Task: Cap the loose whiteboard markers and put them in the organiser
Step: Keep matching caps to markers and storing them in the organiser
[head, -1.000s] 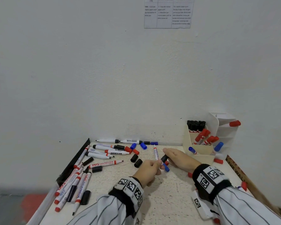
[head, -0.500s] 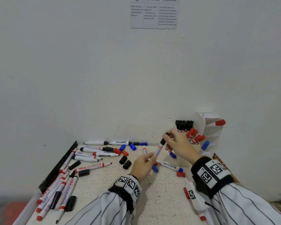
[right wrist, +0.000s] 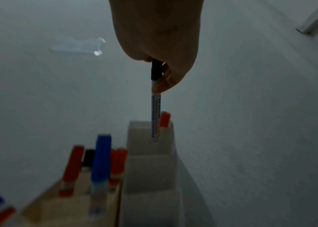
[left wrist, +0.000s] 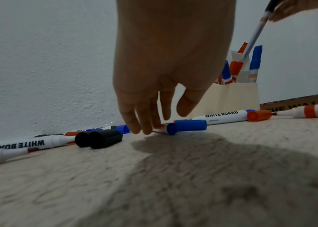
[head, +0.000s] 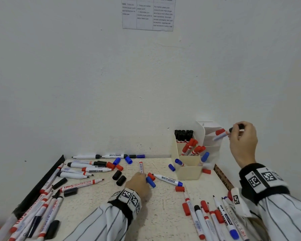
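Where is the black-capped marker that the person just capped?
The right hand pinches the black-capped marker above the white organiser, tip-down over its tallest back compartment, beside a red-capped marker.

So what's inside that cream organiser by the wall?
The organiser holds capped markers standing on end: black caps at the back, red caps in the middle, blue ones lower down. Its walls hide their barrels, so I can't count them all.

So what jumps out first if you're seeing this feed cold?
The right hand, raised at the far right, pinches a black-capped marker above the white organiser in the table's back right corner. The left hand reaches down beside a loose blue cap mid-table, amid scattered markers and caps.
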`<state>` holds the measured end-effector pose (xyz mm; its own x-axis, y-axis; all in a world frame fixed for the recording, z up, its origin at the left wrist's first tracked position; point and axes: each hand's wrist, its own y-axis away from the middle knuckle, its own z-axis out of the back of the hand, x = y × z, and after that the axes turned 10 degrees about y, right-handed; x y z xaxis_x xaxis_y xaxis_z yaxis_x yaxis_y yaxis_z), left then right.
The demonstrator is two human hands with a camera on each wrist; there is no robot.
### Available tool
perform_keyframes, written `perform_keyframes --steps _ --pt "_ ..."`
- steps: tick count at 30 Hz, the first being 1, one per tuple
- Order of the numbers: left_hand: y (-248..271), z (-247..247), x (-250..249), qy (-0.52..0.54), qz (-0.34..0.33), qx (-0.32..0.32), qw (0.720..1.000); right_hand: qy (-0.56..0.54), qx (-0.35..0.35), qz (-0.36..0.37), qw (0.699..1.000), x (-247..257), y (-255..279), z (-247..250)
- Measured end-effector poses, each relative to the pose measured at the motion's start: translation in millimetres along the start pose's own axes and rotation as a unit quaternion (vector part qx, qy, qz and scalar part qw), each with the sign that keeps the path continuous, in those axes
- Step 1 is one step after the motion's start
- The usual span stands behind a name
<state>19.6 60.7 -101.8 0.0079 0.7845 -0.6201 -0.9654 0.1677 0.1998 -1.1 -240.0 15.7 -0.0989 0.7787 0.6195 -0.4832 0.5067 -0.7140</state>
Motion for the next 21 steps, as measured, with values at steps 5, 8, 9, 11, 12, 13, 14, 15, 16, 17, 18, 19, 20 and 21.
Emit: perform_keyframes --steps 5,8,9,11,12,13,14,15,16,17,18,19,20,21 --pt "1 5 0 -0.093 0.014 -0.043 0.995 0.040 0.046 -0.018 0.998 -27 16 -16" --pt "-1 5 1 -0.097 0.024 -0.057 0.993 0.075 0.060 -0.018 0.995 -39 21 -26" --pt "-1 5 2 -0.087 0.024 -0.056 0.994 0.083 0.061 -0.018 0.995 -43 22 -29" --pt "-4 5 4 -0.061 0.016 -0.045 0.997 0.090 0.055 -0.017 0.994 -47 23 -33" --pt "-5 5 4 -0.052 0.011 -0.039 0.998 0.095 0.051 -0.013 0.994 -49 23 -35" --pt "-5 5 5 -0.049 0.008 -0.036 0.998 0.101 0.050 -0.009 0.994 -51 23 -37" --pt "-5 5 5 -0.050 0.006 -0.035 0.998 0.107 0.051 -0.005 0.993 -53 23 -40" --pt "-5 5 6 -0.049 0.006 -0.037 0.998 0.113 0.053 -0.005 0.992 -55 23 -43" --pt "-6 5 6 -0.045 0.009 -0.040 0.998 0.120 0.057 -0.007 0.991 -56 22 -46" --pt "-6 5 7 -0.041 0.016 -0.044 0.998 0.127 0.061 -0.011 0.990 -57 22 -48" --pt "-6 5 8 -0.037 0.026 -0.048 0.998 0.133 0.067 -0.018 0.989 -57 21 -50" --pt "-6 6 9 -0.036 0.037 -0.052 0.997 0.138 0.072 -0.026 0.988 -56 21 -51" --pt "-6 7 9 -0.037 0.049 -0.053 0.997 0.139 0.076 -0.032 0.987 -54 20 -52" --pt "-6 9 10 -0.037 0.061 -0.052 0.996 0.138 0.078 -0.036 0.987 -52 20 -52"
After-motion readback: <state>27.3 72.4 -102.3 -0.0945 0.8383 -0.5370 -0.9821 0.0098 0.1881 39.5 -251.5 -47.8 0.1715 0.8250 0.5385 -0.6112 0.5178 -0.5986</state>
